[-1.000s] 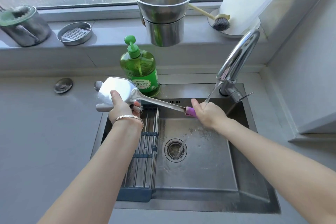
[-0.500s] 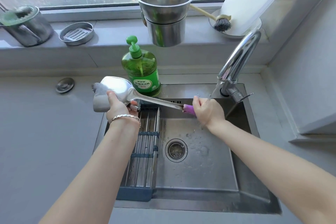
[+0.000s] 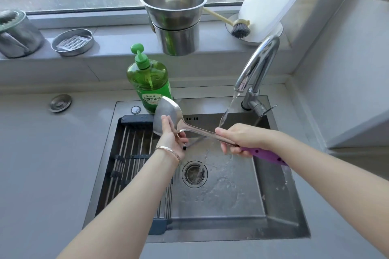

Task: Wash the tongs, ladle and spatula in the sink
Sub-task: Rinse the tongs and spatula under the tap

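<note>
A steel spatula (image 3: 168, 115) with a purple handle (image 3: 265, 154) is held across the steel sink (image 3: 221, 227). My left hand (image 3: 172, 136) grips the blade's lower edge over the sink's left side. My right hand (image 3: 240, 139) is wrapped round the metal shaft just above the purple handle. Water runs from the faucet (image 3: 259, 65) onto the shaft by my right hand and down toward the drain (image 3: 194, 173). No tongs or ladle can be made out.
A dark roll-up drying rack (image 3: 130, 157) covers the sink's left part. A green soap bottle (image 3: 149, 82) stands behind the sink. On the windowsill sit stacked steel pots (image 3: 174, 19), a dish brush (image 3: 240, 29), a soap dish (image 3: 72, 42) and a steel canister (image 3: 16, 33).
The spatula has shifted right into the sink, with its blade now over the basin. My right hand slid up from the purple handle onto the shaft. Water flows again after a pause.
</note>
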The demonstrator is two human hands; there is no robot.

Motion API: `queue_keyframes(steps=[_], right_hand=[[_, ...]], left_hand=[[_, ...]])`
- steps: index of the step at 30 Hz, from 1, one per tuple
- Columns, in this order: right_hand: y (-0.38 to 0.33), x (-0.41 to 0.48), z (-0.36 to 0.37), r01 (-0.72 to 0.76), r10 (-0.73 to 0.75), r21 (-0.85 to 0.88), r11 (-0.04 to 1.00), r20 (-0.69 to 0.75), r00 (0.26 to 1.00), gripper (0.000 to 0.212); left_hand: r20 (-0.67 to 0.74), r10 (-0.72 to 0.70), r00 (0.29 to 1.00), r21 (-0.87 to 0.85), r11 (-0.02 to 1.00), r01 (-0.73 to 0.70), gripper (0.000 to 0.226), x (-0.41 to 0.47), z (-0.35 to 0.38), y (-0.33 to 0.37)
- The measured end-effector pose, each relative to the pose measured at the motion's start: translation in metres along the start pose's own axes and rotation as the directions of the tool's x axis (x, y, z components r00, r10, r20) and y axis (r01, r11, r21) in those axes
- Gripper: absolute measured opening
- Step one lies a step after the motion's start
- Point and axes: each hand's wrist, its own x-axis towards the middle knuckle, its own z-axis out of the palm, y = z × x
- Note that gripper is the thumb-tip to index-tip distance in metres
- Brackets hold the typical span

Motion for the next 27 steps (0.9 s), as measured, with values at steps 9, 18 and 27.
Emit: queue_keyframes(steps=[9, 18, 27], right_hand=[[0.006, -0.056, -0.014, -0.312, -0.169, -0.891, 0.329, -0.38, 0.909, 0.056], [0.041, -0.047, 0.003, -0.335, 0.083, -0.566, 0.754, -0.424, 0.902, 0.04], [0.05, -0.031, 0.018, -0.225, -0.001, -0.506, 0.832, -0.408, 0.913, 0.052]], left_hand=[[-0.013, -0.119, 0.993, 0.276, 0.954, 0.118, 0.047, 0.015, 0.009, -0.044], [-0.03, -0.122, 0.992, 0.441, 0.889, 0.122, 0.022, 0.009, 0.011, -0.081], [-0.095, 0.035, 0.995, 0.704, 0.709, 0.042, 0.048, 0.006, 0.017, -0.075]])
